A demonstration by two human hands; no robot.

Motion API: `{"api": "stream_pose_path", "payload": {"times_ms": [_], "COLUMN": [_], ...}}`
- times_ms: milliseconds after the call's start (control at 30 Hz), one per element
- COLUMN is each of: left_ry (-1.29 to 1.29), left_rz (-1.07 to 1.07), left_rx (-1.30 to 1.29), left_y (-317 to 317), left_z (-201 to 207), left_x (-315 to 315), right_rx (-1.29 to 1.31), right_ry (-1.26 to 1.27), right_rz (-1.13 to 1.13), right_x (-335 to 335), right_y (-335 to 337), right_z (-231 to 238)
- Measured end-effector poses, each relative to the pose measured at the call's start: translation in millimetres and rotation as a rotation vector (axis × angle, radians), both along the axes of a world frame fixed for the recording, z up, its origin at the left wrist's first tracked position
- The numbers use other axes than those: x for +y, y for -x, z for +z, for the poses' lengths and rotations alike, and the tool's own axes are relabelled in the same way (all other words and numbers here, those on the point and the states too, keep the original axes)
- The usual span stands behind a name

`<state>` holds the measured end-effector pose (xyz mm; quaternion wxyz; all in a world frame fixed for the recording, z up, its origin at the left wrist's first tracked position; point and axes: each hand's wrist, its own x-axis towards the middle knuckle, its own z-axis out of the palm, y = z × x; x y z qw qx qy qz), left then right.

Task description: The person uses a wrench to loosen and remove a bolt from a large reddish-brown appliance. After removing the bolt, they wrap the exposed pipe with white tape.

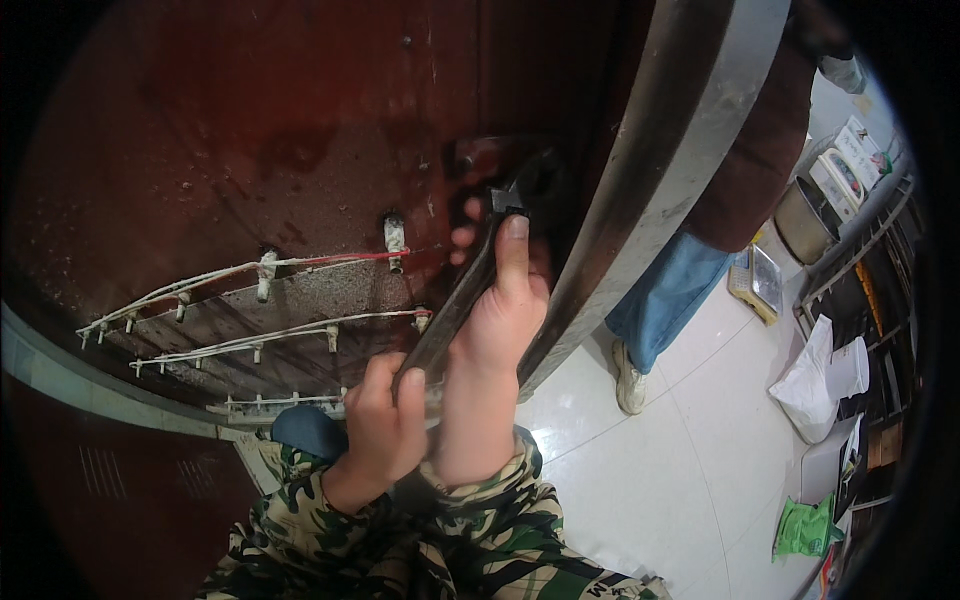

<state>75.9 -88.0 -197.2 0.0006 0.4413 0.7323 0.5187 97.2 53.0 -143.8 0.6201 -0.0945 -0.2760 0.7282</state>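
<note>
Both my hands are on a long dark metal bar-like tool (445, 318) with a bright squared head; its exact kind cannot be made out. My left hand (385, 420) is closed round its lower end. Higher up, my right hand (510, 300) grips it just below the head, thumb along the front. The head is close to a dark recess beside a brown-red metal panel (300, 120). Left of my hands, whitish crusted posts (266, 276) stick out of the panel. An upper pair of wires (215, 272), partly red, and lower white wires (270, 333) run along them.
A curved metal rim (660, 190) bounds the panel on the right. Beyond it a person in blue jeans (675, 290) stands on the pale tiled floor (640, 480). Further right are a scale (765, 280), a metal pot (805, 222), a white bag (805, 385) and a green packet (803, 527).
</note>
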Motion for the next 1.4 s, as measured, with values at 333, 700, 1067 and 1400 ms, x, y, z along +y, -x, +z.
{"api": "stream_pose_path", "payload": {"times_ms": [333, 700, 1067, 1400], "left_ry": [-0.037, -0.03, -0.062, -0.007], "left_rz": [0.031, 0.019, 0.023, 0.008], "left_rx": [-0.123, -0.138, -0.183, -0.027], "left_y": [6.7, 9.9, 5.5, 1.8], "left_z": [-9.9, -4.6, -5.6, 49.4], "left_x": [9.3, 5.5, 3.8, -21.8], "right_rx": [0.095, 0.057, -0.024, -0.279], "right_ry": [0.107, 0.103, 0.042, 0.066], "right_rz": [0.035, 0.009, -0.036, -0.119], "right_x": [3.8, 4.6, 2.4, -10.3], "right_y": [3.5, 6.0, 5.5, 3.0], "right_z": [4.1, 6.3, -1.1, 18.0]}}
